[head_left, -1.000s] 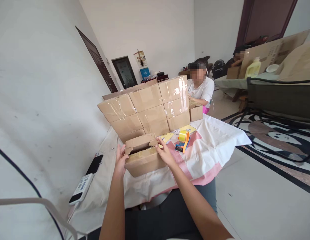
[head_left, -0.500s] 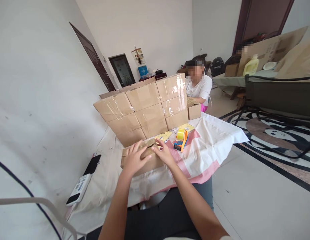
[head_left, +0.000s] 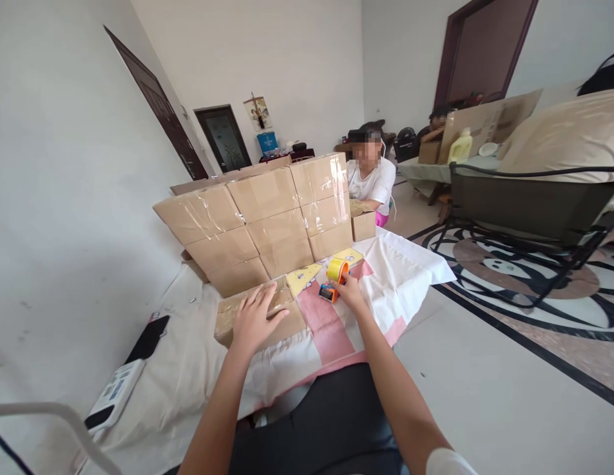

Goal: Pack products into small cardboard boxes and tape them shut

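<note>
A cardboard box (head_left: pixel 292 324) lies on the cloth-covered table near me, its top seams pressed closed. My left hand (head_left: pixel 256 316) rests flat on the top of this box, thumb spread and fingers stretched out. To the right of the box, my right hand (head_left: pixel 350 293) has its fingers closed around an orange and blue tape dispenser (head_left: pixel 329 291) with a yellow roll. The dispenser appears to be still at the table surface. Part of its handle is hidden by my fingers.
Behind the box stands a taped stack of cardboard boxes (head_left: pixel 280 227). A smaller box (head_left: pixel 363 226) is at its right end, near a seated person (head_left: pixel 379 178). A phone (head_left: pixel 147 339) and a white device (head_left: pixel 116 392) lie at the left. A folding chair (head_left: pixel 529 208) stands right.
My right hand has left the box and moved right onto the tape dispenser. My left hand stays on the box. The view has turned to the right.
</note>
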Demonstrator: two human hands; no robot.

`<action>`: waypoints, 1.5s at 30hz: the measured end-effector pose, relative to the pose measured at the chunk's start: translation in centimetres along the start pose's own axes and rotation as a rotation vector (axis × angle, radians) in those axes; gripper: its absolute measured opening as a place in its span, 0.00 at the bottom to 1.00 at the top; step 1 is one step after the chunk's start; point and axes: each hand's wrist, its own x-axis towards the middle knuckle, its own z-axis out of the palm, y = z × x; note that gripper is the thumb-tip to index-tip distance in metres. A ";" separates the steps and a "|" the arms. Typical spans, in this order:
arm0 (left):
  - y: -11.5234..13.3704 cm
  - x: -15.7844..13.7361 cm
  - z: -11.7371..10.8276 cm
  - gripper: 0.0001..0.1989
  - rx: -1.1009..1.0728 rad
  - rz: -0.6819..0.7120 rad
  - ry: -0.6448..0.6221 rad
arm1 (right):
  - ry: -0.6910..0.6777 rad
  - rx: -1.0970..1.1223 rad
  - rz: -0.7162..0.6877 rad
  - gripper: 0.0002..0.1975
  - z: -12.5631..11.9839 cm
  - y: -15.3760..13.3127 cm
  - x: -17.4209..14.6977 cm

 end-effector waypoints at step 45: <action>6.9 -14.9 13.9 0.19 -0.530 0.144 -0.247 | -0.009 0.092 -0.464 0.25 -8.0 -10.0 -20.4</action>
